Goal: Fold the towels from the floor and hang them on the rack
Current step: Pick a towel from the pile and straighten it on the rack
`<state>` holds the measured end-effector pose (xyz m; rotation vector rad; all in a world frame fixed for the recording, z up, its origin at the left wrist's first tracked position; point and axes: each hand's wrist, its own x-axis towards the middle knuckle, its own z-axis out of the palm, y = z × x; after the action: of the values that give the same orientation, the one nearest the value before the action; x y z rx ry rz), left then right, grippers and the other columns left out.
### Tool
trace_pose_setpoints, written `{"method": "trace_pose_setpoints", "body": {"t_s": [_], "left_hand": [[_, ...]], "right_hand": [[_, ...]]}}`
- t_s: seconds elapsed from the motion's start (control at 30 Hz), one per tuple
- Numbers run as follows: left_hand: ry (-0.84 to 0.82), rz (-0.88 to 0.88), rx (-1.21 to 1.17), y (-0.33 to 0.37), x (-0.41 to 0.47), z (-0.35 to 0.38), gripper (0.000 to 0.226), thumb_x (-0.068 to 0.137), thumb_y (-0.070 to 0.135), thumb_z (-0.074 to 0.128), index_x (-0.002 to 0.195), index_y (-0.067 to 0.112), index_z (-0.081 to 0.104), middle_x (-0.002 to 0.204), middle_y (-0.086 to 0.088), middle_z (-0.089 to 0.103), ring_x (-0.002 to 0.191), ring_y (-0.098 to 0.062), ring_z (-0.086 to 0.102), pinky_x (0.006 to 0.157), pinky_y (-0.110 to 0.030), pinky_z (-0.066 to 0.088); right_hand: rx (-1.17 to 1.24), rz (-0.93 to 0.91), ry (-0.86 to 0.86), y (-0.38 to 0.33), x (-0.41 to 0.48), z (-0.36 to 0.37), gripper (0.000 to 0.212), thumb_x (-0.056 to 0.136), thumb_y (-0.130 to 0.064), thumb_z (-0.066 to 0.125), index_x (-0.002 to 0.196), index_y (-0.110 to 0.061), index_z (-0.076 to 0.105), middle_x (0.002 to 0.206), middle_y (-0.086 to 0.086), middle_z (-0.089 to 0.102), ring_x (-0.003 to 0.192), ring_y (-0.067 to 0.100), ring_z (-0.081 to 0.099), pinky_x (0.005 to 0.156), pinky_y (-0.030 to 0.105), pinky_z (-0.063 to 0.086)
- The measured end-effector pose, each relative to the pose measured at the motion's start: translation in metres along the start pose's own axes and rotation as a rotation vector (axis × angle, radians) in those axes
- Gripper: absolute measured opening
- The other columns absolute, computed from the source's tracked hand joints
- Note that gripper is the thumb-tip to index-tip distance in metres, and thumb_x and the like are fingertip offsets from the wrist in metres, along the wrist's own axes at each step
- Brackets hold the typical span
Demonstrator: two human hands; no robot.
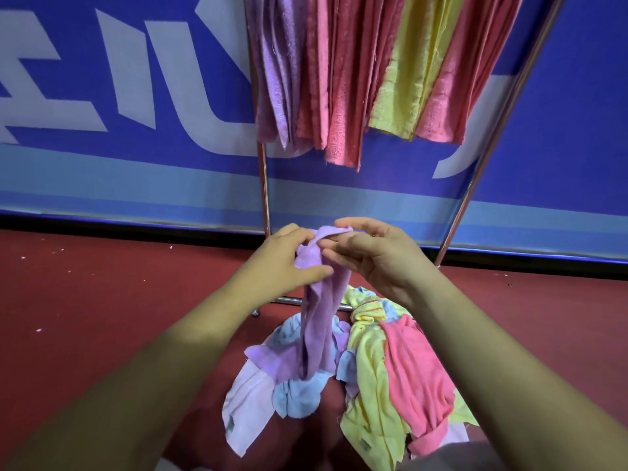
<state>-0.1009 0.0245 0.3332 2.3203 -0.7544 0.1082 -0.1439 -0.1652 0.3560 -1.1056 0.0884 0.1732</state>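
Left hand (289,258) and right hand (370,256) raised together, each grip pinching purple towel (319,321) top edge.

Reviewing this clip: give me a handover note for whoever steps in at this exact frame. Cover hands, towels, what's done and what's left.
Left hand: pinches the purple towel near its top edge.
Right hand: pinches the same top edge beside it.
The towel hangs unfolded, its lower end reaching the floor pile.
Done: purple, pink and yellow hung towels are on the rack.
Left: fold and hang this one, then the pile's pink, yellow, blue and white towels.
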Motion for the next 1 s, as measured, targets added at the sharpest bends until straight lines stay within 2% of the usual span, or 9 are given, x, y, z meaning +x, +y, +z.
{"method": "trace_pose_setpoints", "body": {"t_s": [0.07, 0.13, 0.27, 0.33, 0.43, 0.53, 0.7, 0.87, 1.0], "left_hand": [[0.079, 0.012, 0.026, -0.002, 0.002, 0.0, 0.013, 0.081, 0.015, 0.076, 0.091, 0.012, 0.067, 0.084, -0.001, 0.057, 0.072, -0.011, 0.049, 0.067, -0.01, 0.033], [0.09, -0.009, 0.033, -0.005, 0.002, -0.003, 0.006, 0.085, 0.009, 0.071, 0.09, 0.01, 0.072, 0.084, -0.003, 0.064, 0.076, -0.012, 0.055, 0.067, -0.01, 0.034], [0.062, -0.032, -0.043, -0.008, 0.003, -0.018, 0.001, 0.084, 0.019, 0.075, 0.085, 0.019, 0.075, 0.082, 0.008, 0.069, 0.079, -0.002, 0.061, 0.072, -0.011, 0.04], [0.059, -0.045, -0.109, -0.005, 0.003, -0.023, 0.002, 0.082, 0.021, 0.078, 0.081, 0.022, 0.076, 0.08, 0.01, 0.07, 0.077, -0.001, 0.062, 0.071, -0.012, 0.041], [0.062, -0.068, -0.175, -0.003, 0.003, -0.028, 0.003, 0.08, 0.023, 0.08, 0.08, 0.024, 0.077, 0.081, 0.009, 0.071, 0.078, -0.002, 0.063, 0.072, -0.014, 0.044], [0.017, -0.099, -0.145, -0.007, 0.003, -0.034, 0.006, 0.079, 0.025, 0.081, 0.078, 0.023, 0.075, 0.081, 0.009, 0.072, 0.073, 0.002, 0.061, 0.068, -0.013, 0.043], [-0.04, -0.217, -0.072, -0.024, 0.003, -0.047, 0.005, 0.081, 0.027, 0.079, 0.084, 0.028, 0.076, 0.08, 0.019, 0.073, 0.074, 0.007, 0.063, 0.073, -0.016, 0.046], [0.069, -0.262, -0.241, -0.019, 0.005, -0.047, 0.006, 0.078, 0.025, 0.082, 0.081, 0.022, 0.078, 0.071, 0.013, 0.072, 0.063, 0.008, 0.057, 0.063, -0.009, 0.042], [0.18, -0.288, -0.354, -0.01, 0.004, -0.049, 0.008, 0.079, 0.026, 0.081, 0.085, 0.02, 0.078, 0.076, 0.005, 0.073, 0.065, 0.003, 0.058, 0.065, -0.008, 0.044]], "right_hand": [[-0.109, -0.042, -0.019, 0.001, -0.001, 0.001, 0.024, 0.092, 0.016, 0.051, 0.11, 0.002, 0.06, 0.1, 0.029, 0.071, 0.096, 0.032, 0.073, 0.087, 0.035, 0.06], [-0.364, -0.103, 0.002, 0.0, -0.002, -0.001, 0.019, 0.09, 0.011, 0.058, 0.101, -0.004, 0.064, 0.095, 0.025, 0.074, 0.094, 0.032, 0.074, 0.086, 0.037, 0.061], [-1.299, -0.319, 0.125, -0.001, 0.004, -0.02, 0.009, 0.083, -0.013, 0.069, 0.084, -0.021, 0.064, 0.074, 0.001, 0.074, 0.078, 0.022, 0.07, 0.077, 0.037, 0.056], [-1.521, -0.274, 0.026, 0.0, 0.007, -0.027, 0.005, 0.083, -0.021, 0.065, 0.081, -0.017, 0.062, 0.076, 0.0, 0.071, 0.075, 0.021, 0.066, 0.072, 0.035, 0.054], [-1.786, 0.009, -0.2, 0.005, 0.008, -0.037, 0.02, 0.09, -0.033, 0.06, 0.087, -0.014, 0.064, 0.088, 0.0, 0.068, 0.082, 0.025, 0.062, 0.073, 0.034, 0.051], [-1.698, 0.03, -0.201, 0.005, 0.009, -0.045, 0.015, 0.09, -0.03, 0.064, 0.088, -0.015, 0.067, 0.081, -0.003, 0.068, 0.08, 0.022, 0.066, 0.075, 0.033, 0.053], [-1.219, -0.132, -0.006, -0.011, 0.015, -0.061, 0.026, 0.087, -0.034, 0.073, 0.078, -0.009, 0.07, 0.071, 0.008, 0.07, 0.063, 0.018, 0.062, 0.072, 0.04, 0.053], [-0.774, -0.225, 0.117, -0.016, 0.003, -0.051, 0.006, 0.082, -0.015, 0.08, 0.081, -0.012, 0.076, 0.068, -0.005, 0.068, 0.064, 0.004, 0.056, 0.065, 0.017, 0.046], [-0.576, -0.231, 0.125, -0.022, -0.005, -0.046, 0.005, 0.083, -0.011, 0.079, 0.082, -0.013, 0.075, 0.078, 0.002, 0.072, 0.075, 0.011, 0.064, 0.076, 0.024, 0.053]]}}
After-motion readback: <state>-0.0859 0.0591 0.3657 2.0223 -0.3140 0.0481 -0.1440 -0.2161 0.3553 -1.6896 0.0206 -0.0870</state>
